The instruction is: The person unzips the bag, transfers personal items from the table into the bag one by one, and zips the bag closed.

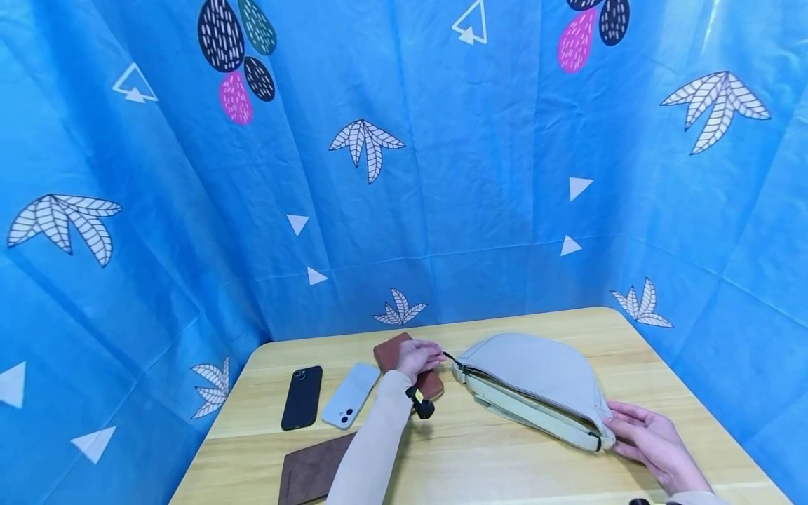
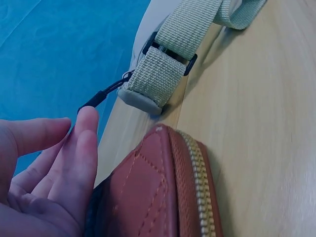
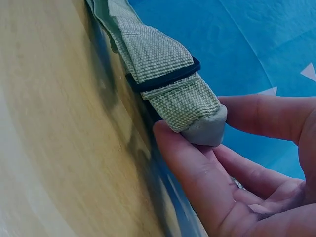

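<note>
A pale grey sling bag with a light green webbing strap lies at the right of the table. My left hand pinches the black cord zipper pull at the bag's left end, and the cord stretches out from the bag. Beneath that hand is a brown zip wallet, partly covered by it. My right hand grips the bag's right end between thumb and fingers. There, the strap passes through a black slider close to the grey end tab.
Left of the wallet lie a pale blue phone and a black phone. A dark brown flat leather piece is partly hidden by my left sleeve. Patterned blue curtains surround the wooden table.
</note>
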